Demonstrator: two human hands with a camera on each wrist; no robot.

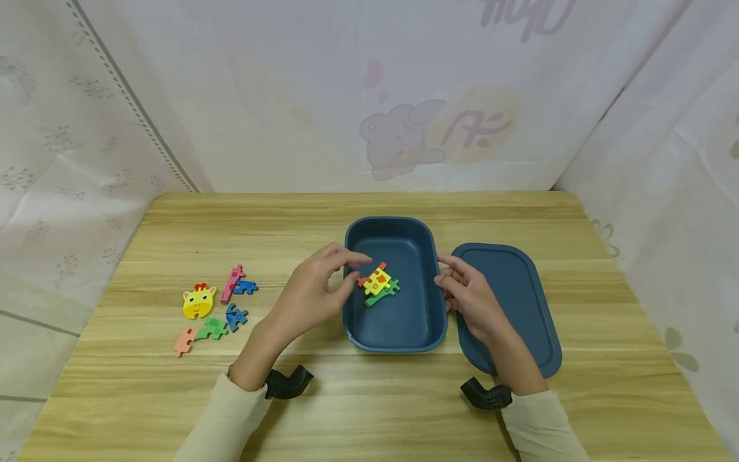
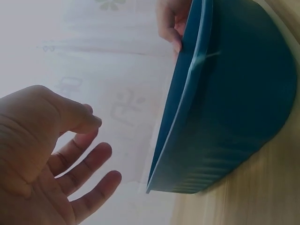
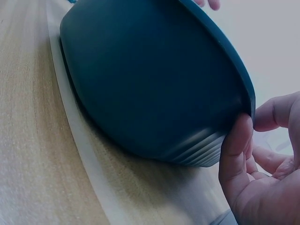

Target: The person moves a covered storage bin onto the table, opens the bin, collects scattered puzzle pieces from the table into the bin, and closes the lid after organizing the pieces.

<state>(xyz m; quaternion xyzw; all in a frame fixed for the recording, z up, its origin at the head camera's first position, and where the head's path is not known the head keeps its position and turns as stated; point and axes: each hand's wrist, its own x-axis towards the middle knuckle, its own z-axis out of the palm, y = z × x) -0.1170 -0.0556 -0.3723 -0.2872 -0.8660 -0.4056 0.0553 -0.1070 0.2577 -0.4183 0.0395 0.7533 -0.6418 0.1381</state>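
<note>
A dark blue plastic box (image 1: 412, 321) sits on the table with several foam puzzle pieces (image 1: 378, 281) in yellow, green and red inside. My right hand (image 1: 469, 292) pinches the box's right rim; in the right wrist view its thumb (image 3: 236, 145) lies against the outer wall. Over the left rim is my left hand (image 1: 314, 285), thumb and fingers apart with nothing between them. The left wrist view shows that hand's relaxed fingers (image 2: 96, 194) beside the box's wall (image 2: 234, 103).
Left of the box lie a yellow giraffe-head piece (image 1: 198, 303), a pink piece (image 1: 233, 283), blue pieces (image 1: 235, 317), a green piece (image 1: 212, 328) and an orange piece (image 1: 185, 342). The matching blue lid (image 1: 514, 295) lies flat on the right, partly under my right forearm.
</note>
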